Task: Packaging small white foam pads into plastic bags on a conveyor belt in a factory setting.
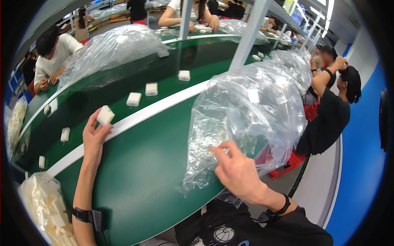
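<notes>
My left hand (95, 133) is raised at the pale divider strip, its thumb and fingers closed around a small white block (106, 116) with rounded edges. Over the near side of a big clear plastic bag (254, 106), my right hand (238, 170) has its fingers curled together. Whether they pinch a bit of film is too small to tell. Crinkled clear film (209, 139) shows in the bag beside those fingertips. Similar white blocks, one of them a block (134, 99) close beyond my left hand, lie spaced along the dark green belt (111, 88).
A bag of cream-white pieces (45, 205) stands at the near left. The white divider strip (143, 115) runs between the belt and my green tabletop (139, 172). Grey posts (249, 37) rise along the line. A co-worker in black (328, 106) sits to my right; others work opposite.
</notes>
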Demonstrator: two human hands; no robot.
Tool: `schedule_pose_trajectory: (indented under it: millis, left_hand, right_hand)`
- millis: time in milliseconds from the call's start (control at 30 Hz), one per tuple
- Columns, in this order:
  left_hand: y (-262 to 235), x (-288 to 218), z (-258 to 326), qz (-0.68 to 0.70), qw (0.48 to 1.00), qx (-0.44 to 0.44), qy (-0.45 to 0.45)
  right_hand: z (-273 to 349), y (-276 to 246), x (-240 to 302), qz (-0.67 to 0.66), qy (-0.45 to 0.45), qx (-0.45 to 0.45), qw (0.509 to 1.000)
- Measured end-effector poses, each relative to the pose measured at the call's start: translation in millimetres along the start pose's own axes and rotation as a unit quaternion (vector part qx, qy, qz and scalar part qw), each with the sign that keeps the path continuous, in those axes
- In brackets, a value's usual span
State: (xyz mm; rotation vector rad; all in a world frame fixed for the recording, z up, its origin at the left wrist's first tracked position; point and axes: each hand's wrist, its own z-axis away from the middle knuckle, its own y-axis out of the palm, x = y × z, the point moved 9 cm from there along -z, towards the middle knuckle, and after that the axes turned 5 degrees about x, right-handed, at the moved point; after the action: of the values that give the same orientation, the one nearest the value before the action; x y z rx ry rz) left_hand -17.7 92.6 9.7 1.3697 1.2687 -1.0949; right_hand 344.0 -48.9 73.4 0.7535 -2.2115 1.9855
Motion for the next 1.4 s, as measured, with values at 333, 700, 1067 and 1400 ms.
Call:
schedule_pose_trajectory:
  millis: [333,700,1067,1400]
  left_hand:
    - [1.0,9.4,-4.6,0.103,0.995,0.018,0.006]
    - [28.2,-1.3,1.0,0.013,0.996,0.087,0.005]
    - [20.2,14.8,-2.0,0.031,0.996,0.047,-0.072]
    - [18.5,9.0,0.9,-0.013,0.999,0.002,-0.04]
  right_hand:
    - [-177.2,104.1,87.3,-0.489,-0.124,0.181,0.844]
    - [-223.8,143.5,78.9,-0.634,-0.142,0.169,0.741]
    - [-224.1,143.4,81.3,-0.638,-0.166,0.177,0.731]
    - [-217.7,142.6,85.4,-0.598,-0.179,0.16,0.764]
